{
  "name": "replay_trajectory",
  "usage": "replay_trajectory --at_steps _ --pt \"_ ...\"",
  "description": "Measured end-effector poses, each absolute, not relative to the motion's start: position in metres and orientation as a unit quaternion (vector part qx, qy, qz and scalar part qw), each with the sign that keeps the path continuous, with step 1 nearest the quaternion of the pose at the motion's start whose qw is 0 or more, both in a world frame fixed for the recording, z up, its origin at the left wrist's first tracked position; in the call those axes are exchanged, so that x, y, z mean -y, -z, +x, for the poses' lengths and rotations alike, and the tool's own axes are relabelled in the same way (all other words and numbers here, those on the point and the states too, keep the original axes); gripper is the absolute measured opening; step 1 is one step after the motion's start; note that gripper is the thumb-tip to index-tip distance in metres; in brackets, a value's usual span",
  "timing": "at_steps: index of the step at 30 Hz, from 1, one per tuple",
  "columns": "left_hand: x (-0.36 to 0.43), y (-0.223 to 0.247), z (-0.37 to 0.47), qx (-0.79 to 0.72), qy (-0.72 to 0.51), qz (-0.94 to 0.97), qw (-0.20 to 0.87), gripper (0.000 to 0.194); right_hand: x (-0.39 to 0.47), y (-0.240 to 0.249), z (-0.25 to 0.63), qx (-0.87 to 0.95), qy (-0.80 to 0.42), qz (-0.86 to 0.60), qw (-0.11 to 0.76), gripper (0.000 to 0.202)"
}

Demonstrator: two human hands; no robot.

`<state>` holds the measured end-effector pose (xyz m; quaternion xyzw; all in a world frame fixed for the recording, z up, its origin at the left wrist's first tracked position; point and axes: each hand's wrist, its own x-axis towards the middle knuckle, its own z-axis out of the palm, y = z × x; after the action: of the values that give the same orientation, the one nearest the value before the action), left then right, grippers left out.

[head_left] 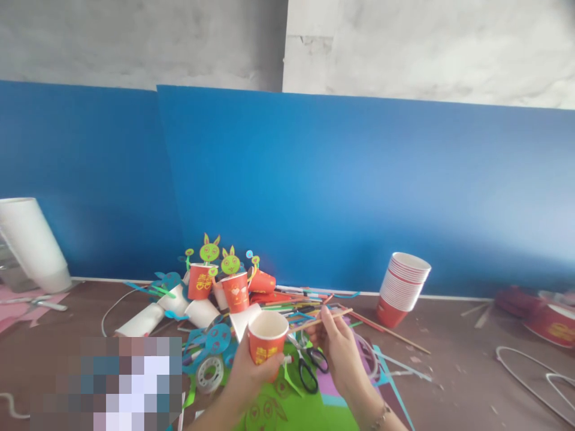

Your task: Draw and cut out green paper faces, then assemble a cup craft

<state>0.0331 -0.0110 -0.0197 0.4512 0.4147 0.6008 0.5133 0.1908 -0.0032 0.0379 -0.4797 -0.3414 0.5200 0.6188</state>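
A red paper cup (268, 336) with yellow markings and a white inside is held upright in my left hand (251, 374), fingers wrapped round its side. To its right, my right hand (336, 347) pinches a thin wooden stick (304, 325), whose left end lies close to the cup's rim. Black-handled scissors (308, 370) lie just below and between my hands. Under them is a green paper sheet (287, 413) with a drawn rabbit-like face. A roll of white tape (209, 374) rests left of my left hand.
Decorated red cups (202, 281) with green paper faces stand at the back, beside tipped white cups (141, 320) and piled coloured sticks. Stacked cups (402, 287) stand at right, a white stack (33, 245) at far left. A blue panel (287, 185) borders the brown table (449, 365).
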Motion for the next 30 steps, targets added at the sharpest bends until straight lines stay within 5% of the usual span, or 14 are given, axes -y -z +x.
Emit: replay_trajectory --at_steps 8,21,30 --pt "0.009 0.000 0.018 -0.380 -0.647 0.320 0.579 0.055 -0.012 -0.046 0.232 0.310 -0.473 -0.453 0.689 0.031" --pt "0.013 0.003 0.010 -0.252 -0.527 0.230 0.778 0.046 0.003 -0.062 0.225 0.414 -0.385 -0.448 0.692 0.034" --pt "0.018 0.000 0.014 -0.258 -0.469 0.282 0.796 0.049 0.025 -0.060 0.194 0.611 -0.388 -0.481 0.495 0.032"
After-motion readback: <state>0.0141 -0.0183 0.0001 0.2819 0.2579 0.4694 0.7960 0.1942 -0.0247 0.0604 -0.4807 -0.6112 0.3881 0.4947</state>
